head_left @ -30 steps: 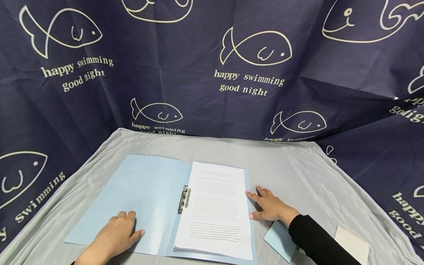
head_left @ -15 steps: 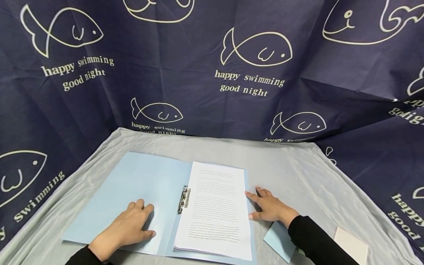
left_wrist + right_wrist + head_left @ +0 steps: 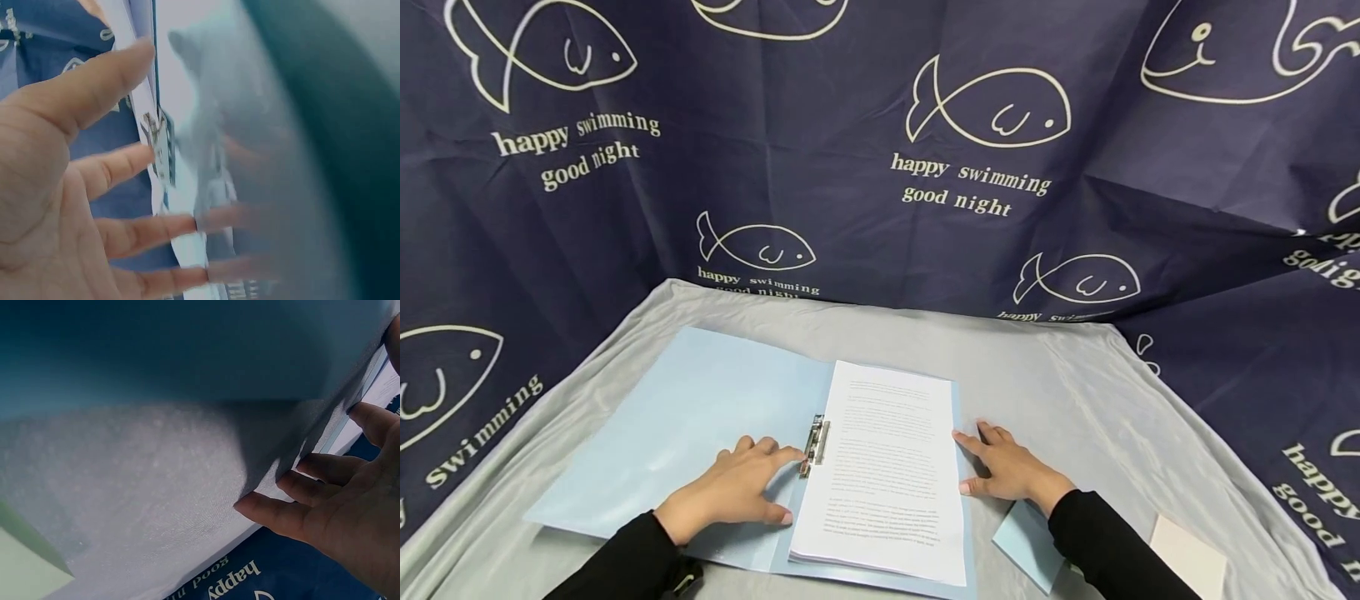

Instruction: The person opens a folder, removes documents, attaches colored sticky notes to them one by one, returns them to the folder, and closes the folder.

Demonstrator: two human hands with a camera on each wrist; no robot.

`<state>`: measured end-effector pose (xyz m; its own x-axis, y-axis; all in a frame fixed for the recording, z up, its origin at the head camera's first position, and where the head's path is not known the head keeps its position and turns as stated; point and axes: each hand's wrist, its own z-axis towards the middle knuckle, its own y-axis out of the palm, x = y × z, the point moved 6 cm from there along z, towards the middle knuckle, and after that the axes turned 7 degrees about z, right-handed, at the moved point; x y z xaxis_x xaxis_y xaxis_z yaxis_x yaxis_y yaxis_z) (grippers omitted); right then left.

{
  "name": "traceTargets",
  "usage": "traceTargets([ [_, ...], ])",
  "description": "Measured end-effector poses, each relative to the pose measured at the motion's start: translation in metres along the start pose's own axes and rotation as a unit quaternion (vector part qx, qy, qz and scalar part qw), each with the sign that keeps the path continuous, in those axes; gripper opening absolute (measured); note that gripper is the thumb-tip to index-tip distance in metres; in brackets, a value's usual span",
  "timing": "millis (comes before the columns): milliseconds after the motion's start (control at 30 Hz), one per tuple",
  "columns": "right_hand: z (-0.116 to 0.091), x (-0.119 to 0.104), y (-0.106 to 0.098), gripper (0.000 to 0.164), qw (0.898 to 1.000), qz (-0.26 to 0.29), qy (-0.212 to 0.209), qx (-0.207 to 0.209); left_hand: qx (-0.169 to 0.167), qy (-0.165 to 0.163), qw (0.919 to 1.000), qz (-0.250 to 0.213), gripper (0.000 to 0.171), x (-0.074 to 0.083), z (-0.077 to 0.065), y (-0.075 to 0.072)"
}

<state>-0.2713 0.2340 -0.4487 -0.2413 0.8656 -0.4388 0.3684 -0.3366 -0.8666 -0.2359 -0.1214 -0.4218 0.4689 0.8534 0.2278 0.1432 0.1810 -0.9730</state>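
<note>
A light blue folder (image 3: 640, 433) lies spread on the table in the head view. A stack of printed sheets (image 3: 887, 483) covers most of its right half. Beside the sheets' left edge is a metal lever clip (image 3: 815, 446), also visible in the left wrist view as a clip (image 3: 164, 150). My left hand (image 3: 733, 485) is over the left cover, its index fingertip at the clip, thumb and fingers spread. My right hand (image 3: 1015, 468) rests at the folder's right border, with thumb and index tip at the sheets' edge. In the right wrist view its fingers (image 3: 275, 512) are extended onto the cloth.
A blue pad (image 3: 1028, 546) lies partly under the right forearm. Farther right is a cream pad (image 3: 1189, 554). Pale grey cloth (image 3: 1037, 358) covers the table, and a dark blue fish-print curtain (image 3: 850, 167) surrounds its back and sides.
My left hand has moved right and slightly up across the left cover to the metal clip, its index finger now reaching out. My right hand stays at the sheets' edge.
</note>
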Motion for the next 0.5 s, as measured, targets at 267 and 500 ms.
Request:
traceTargets([
  [267, -0.0016, -0.0011, -0.0006, 0.082, 1.0, 0.005, 0.0, 0.003, -0.029, 0.01, 0.9993, -0.02, 0.081, 0.006, 0.0018, 0.0044],
  [500, -0.0013, -0.001, 0.0, 0.082, 1.0, 0.006, 0.001, 0.004, -0.026, 0.029, 0.9986, -0.036, 0.079, 0.0039, -0.0016, 0.0069],
])
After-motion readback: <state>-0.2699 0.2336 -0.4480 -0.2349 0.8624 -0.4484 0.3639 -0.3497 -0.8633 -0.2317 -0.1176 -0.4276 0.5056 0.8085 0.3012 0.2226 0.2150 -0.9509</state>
